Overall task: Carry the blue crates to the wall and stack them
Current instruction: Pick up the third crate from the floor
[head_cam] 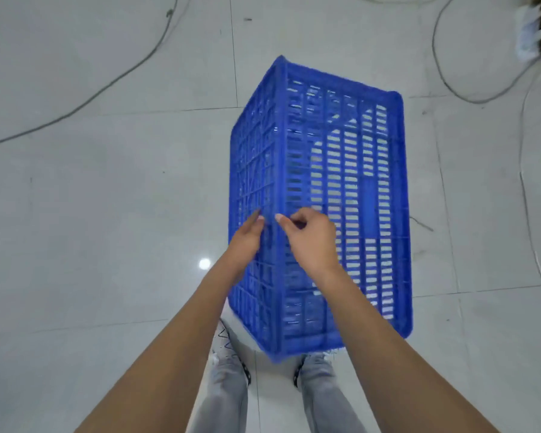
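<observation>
On a pale tiled floor [107, 214] crossed by cables [113, 79], a blue crate [341, 182] is held on end above the feet, its near corner flanked by the flat, spread left hand [247, 237] and the curled right hand [313, 239], apparently hooked through slots for carrying.

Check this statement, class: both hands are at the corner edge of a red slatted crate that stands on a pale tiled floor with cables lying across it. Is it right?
One detail is wrong: the crate is blue, not red. The head view shows the left hand and right hand at its corner edge, above the pale tiled floor, where cables lie.
</observation>
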